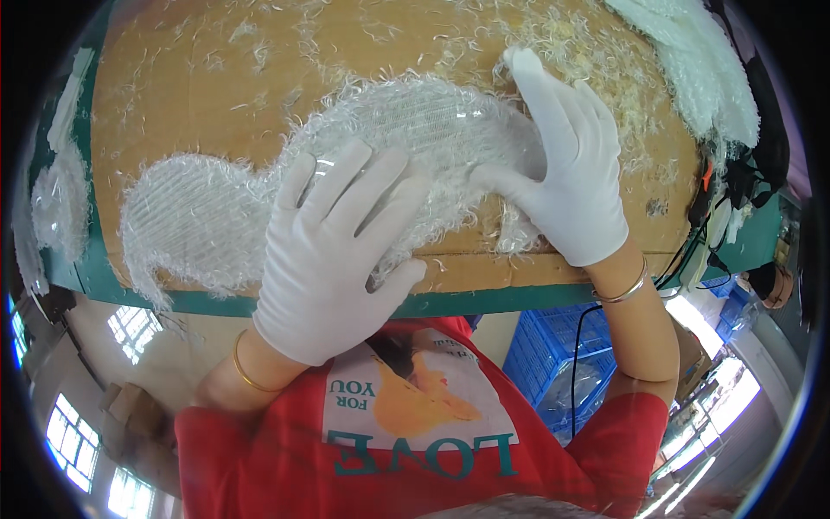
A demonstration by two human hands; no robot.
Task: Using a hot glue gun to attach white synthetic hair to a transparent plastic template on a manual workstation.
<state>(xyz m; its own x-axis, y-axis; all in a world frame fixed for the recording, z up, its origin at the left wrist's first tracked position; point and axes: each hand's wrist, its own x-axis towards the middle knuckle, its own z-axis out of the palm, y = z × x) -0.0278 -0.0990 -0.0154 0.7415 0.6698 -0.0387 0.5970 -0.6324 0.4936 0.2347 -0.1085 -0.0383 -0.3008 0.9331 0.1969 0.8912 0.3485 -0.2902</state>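
Observation:
A white, fuzzy piece of cut fabric (pixel 199 216) lies spread on a brown cardboard sheet (pixel 190 95), its ribbed backing facing up. It has a rounded lobe at the left and a wider curved body towards the right. My left hand (pixel 333 251), in a white glove, rests on the middle of the piece with fingers stretched and spread. At its right end my right hand (pixel 575 177), gloved the same way, has its thumb on the fabric and its fingers extended along the edge. Neither hand grips anything visible.
Loose white fibres (pixel 588 52) litter the cardboard. More fuzzy white fabric (pixel 700 69) lies at the far right, and scraps (pixel 60 203) sit at the left edge. Black cables (pixel 692 238) run along the right side. Blue crates (pixel 553 346) stand below the green table edge (pixel 467 301).

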